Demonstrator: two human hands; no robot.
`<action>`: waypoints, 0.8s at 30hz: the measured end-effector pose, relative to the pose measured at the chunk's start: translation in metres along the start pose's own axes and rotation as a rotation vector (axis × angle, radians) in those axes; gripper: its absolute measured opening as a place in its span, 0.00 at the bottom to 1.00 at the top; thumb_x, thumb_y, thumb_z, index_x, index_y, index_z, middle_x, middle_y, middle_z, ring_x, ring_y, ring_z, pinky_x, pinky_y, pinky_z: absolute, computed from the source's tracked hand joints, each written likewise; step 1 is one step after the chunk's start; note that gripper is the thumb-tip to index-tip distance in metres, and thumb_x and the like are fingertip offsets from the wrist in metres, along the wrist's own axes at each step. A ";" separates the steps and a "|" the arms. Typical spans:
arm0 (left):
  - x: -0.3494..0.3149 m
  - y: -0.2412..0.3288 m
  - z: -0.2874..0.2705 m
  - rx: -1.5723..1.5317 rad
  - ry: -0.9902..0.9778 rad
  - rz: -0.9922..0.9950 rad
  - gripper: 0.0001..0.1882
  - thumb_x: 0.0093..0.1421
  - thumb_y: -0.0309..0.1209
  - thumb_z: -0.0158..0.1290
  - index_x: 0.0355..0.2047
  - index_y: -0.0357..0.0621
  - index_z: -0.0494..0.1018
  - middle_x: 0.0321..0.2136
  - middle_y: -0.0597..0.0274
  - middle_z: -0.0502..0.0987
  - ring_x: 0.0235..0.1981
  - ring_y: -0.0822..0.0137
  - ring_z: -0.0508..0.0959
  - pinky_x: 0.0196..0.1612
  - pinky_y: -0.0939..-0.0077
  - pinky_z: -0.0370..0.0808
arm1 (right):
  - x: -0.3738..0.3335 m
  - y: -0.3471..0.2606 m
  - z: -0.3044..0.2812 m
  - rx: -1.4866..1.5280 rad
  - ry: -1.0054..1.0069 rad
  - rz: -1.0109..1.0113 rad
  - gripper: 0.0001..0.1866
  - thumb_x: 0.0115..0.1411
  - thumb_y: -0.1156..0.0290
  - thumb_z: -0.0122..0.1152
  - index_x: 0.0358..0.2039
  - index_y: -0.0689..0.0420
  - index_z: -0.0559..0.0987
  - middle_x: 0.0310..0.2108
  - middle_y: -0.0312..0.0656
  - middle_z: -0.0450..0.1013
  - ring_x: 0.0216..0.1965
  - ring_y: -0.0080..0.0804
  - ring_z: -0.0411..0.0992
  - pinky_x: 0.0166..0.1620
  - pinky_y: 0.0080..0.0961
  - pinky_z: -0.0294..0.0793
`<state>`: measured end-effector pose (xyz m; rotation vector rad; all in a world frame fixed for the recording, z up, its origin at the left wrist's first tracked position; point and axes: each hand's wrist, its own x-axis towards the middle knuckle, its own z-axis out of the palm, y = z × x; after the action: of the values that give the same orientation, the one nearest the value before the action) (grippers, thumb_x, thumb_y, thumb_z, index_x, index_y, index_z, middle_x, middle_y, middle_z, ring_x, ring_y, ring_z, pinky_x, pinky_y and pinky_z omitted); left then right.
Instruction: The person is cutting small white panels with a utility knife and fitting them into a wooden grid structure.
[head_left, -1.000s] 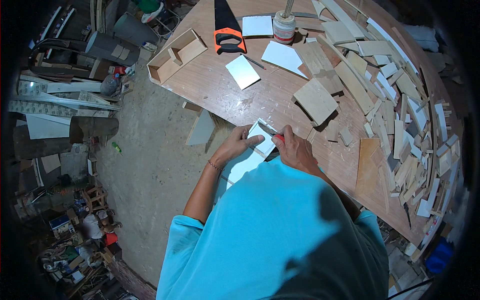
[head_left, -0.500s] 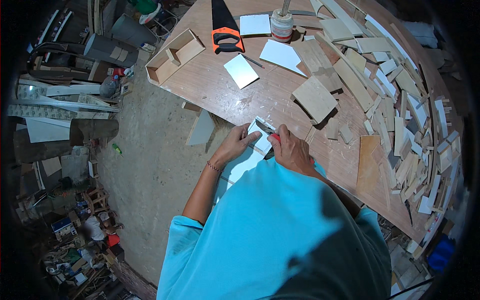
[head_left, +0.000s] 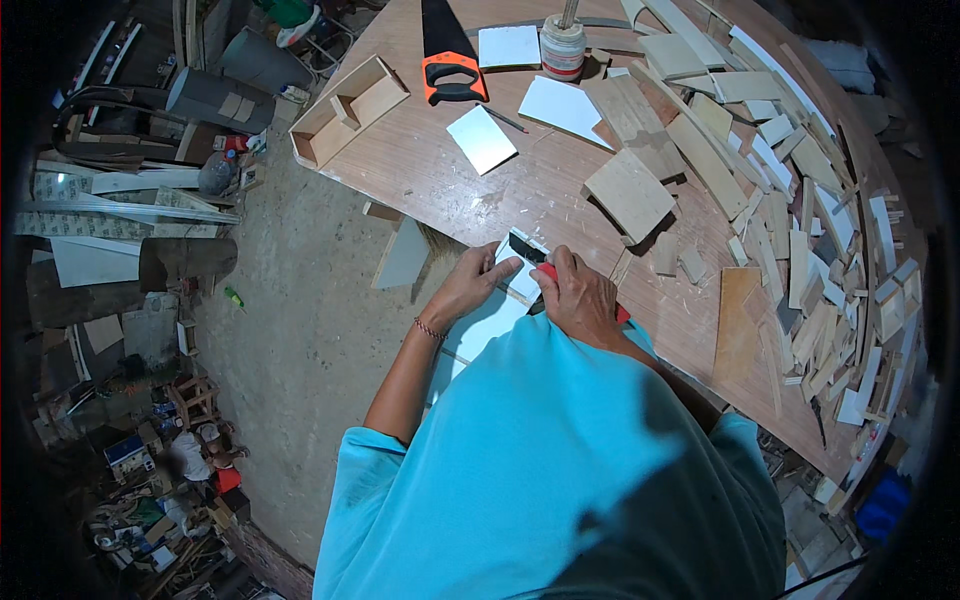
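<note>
My right hand (head_left: 582, 299) is closed around the red handle of a utility knife (head_left: 525, 249). Its dark blade lies over the end of a white board piece (head_left: 490, 322). This long white piece has crosswise seams and extends from the table edge back under my blue shirt. On the same end, my left hand (head_left: 468, 287) grips the piece from its left side, thumb on top close to the blade. Where the blade edge meets the surface is too small to make out. My shirt hides the lower part of the white piece.
A handsaw (head_left: 453, 75), an open wooden box (head_left: 350, 112), a glue-smeared jar (head_left: 563, 48) and a small white panel (head_left: 482, 140) lie farther up the table. Wood offcuts (head_left: 790, 220) are heaped along the right. A grey-white board (head_left: 403, 255) stands below the left table edge.
The knife blade has turned a little and now shows its broad dark side. Both hands have shifted only slightly, keeping their grips.
</note>
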<state>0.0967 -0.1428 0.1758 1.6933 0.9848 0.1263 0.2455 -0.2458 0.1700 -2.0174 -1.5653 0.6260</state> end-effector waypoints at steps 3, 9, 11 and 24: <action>0.000 0.002 -0.001 -0.016 0.001 0.015 0.21 0.57 0.41 0.51 0.41 0.34 0.71 0.14 0.74 0.58 0.18 0.79 0.55 0.19 0.78 0.55 | 0.001 0.002 0.000 -0.013 0.021 -0.038 0.16 0.57 0.59 0.52 0.33 0.58 0.63 0.23 0.52 0.68 0.23 0.51 0.71 0.23 0.43 0.68; 0.000 0.000 0.001 -0.025 0.012 0.003 0.20 0.57 0.42 0.52 0.35 0.32 0.71 0.14 0.74 0.55 0.18 0.79 0.54 0.19 0.77 0.54 | 0.000 0.003 0.007 0.007 0.022 -0.013 0.16 0.57 0.58 0.52 0.33 0.58 0.63 0.23 0.52 0.68 0.23 0.51 0.71 0.24 0.43 0.68; 0.003 -0.007 0.002 -0.025 0.011 -0.003 0.20 0.57 0.42 0.52 0.32 0.32 0.70 0.14 0.75 0.54 0.18 0.78 0.54 0.19 0.77 0.53 | 0.000 0.003 0.007 0.016 0.024 0.002 0.16 0.57 0.58 0.52 0.33 0.58 0.63 0.23 0.52 0.69 0.23 0.51 0.71 0.24 0.43 0.69; 0.005 -0.010 0.003 -0.061 -0.006 -0.022 0.19 0.57 0.42 0.52 0.28 0.32 0.71 0.14 0.74 0.55 0.18 0.78 0.54 0.19 0.76 0.53 | 0.003 -0.002 -0.007 -0.138 0.005 -0.030 0.16 0.54 0.59 0.56 0.32 0.58 0.65 0.25 0.49 0.68 0.26 0.50 0.70 0.27 0.44 0.66</action>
<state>0.0963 -0.1419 0.1648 1.6261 0.9859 0.1350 0.2490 -0.2431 0.1765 -2.0891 -1.6731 0.5138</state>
